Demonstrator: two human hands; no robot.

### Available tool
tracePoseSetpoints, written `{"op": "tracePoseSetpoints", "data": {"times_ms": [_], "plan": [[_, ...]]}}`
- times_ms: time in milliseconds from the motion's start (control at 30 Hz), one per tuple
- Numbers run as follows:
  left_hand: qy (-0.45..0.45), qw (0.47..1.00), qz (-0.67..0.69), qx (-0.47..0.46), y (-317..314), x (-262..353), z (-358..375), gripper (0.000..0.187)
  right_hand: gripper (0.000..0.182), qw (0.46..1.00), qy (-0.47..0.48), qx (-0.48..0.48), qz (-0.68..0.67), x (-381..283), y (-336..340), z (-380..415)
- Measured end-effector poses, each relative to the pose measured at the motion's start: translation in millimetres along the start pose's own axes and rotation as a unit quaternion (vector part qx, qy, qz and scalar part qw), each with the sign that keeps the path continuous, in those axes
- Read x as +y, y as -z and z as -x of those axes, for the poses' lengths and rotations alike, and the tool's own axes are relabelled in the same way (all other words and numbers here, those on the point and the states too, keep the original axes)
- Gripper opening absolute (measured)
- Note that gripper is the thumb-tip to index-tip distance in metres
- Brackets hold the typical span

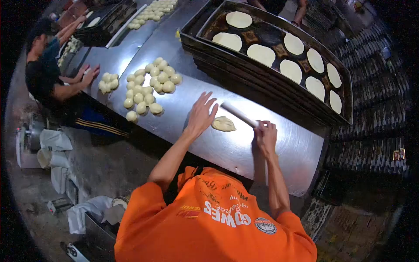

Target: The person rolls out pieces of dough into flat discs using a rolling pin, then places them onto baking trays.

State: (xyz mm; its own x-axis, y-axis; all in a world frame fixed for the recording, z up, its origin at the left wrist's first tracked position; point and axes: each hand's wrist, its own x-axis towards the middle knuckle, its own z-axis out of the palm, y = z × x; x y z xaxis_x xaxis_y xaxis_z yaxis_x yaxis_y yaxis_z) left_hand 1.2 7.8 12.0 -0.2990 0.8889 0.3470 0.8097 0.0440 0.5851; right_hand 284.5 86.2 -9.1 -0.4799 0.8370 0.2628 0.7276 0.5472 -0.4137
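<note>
On the metal table (192, 96) a partly flattened, uneven dough piece (223, 124) lies between my two hands. My right hand (266, 135) is closed round the near end of a thin rolling pin (239, 114), whose other end points up and left beyond the dough. My left hand (201, 114) is open, fingers spread, just left of the dough, and holds nothing. A cluster of round dough balls (139, 91) sits farther left on the table.
Stacked dark trays (279, 94) stand at the table's far side, the top one bearing several flat dough rounds (290, 71). A co-worker (48, 83) works at the left, near a smaller dough pile (108, 83). Tray stacks (371, 100) line the right.
</note>
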Motion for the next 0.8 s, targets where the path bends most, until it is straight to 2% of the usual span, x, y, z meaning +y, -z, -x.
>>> {"op": "tracePoseSetpoints", "data": {"times_ms": [33,67,167,200,300,367,400,433,500,600,633,700,733,767,800], "plan": [[-0.023,0.999,0.02,-0.008,-10.6,0.0,-0.4,0.035,0.035,0.997,0.067,-0.012,-0.025,-7.4,-1.2,1.3],[-0.041,0.999,-0.026,-0.019,-19.6,0.0,4.4,0.035,0.036,0.995,0.095,-0.01,-0.037,-19.5,-5.6,8.3],[-0.019,0.996,-0.081,-0.043,-41.1,-17.3,61.2,0.038,0.032,0.997,0.05,0.006,-0.053,-48.8,-26.0,49.7],[-0.012,0.993,-0.1,-0.067,-35.0,-11.5,79.2,0.04,0.031,0.997,0.049,0.006,-0.053,-53.0,-22.6,60.6],[0.02,0.995,-0.085,-0.057,-22.1,5.1,120.5,0.042,0.032,0.997,0.048,-0.009,-0.06,-51.8,-17.5,75.1],[0.035,0.994,-0.086,-0.065,-20.6,5.1,110.4,0.042,0.032,0.993,0.051,-0.085,-0.069,-54.4,0.6,59.1],[0.047,0.993,-0.087,-0.069,-22.2,3.0,102.4,0.043,0.031,0.994,0.049,-0.061,-0.07,-70.0,16.7,41.4],[0.05,0.992,-0.089,-0.071,-27.9,-2.0,90.3,0.043,0.031,0.994,0.049,-0.065,-0.073,-66.5,6.0,29.4],[0.033,0.985,-0.163,-0.048,-42.8,-13.7,52.0,0.044,0.032,0.996,0.082,0.01,-0.01,-53.5,-23.7,2.6],[0.051,0.987,-0.147,-0.029,-54.4,-21.4,-8.9,0.043,0.031,0.994,0.064,-0.016,0.084,-37.9,-44.2,-62.3],[0.047,0.988,-0.145,-0.027,-57.7,-25.1,-25.6,0.043,0.028,0.992,0.101,0.05,0.06,-38.9,-45.6,-89.2],[0.037,0.986,-0.15,0.059,-64.5,-31.8,-61.4,0.045,0.036,0.993,0.007,-0.099,0.057,-18.2,-57.7,-126.2],[0.025,0.983,-0.159,0.085,-67.8,-34.5,-77.0,0.046,0.036,0.994,0.011,-0.091,0.063,-15.2,-59.7,-138.8],[0.02,0.983,-0.155,0.096,-70.0,-36.7,-89.5,0.046,0.041,0.985,-0.043,-0.163,0.033,-12.1,-61.0,-152.3],[0.042,0.97,-0.222,0.083,-75.1,-41.2,-100.6,0.044,0.046,0.968,-0.097,-0.232,0.002,-8.7,-61.9,-163.7]]}}
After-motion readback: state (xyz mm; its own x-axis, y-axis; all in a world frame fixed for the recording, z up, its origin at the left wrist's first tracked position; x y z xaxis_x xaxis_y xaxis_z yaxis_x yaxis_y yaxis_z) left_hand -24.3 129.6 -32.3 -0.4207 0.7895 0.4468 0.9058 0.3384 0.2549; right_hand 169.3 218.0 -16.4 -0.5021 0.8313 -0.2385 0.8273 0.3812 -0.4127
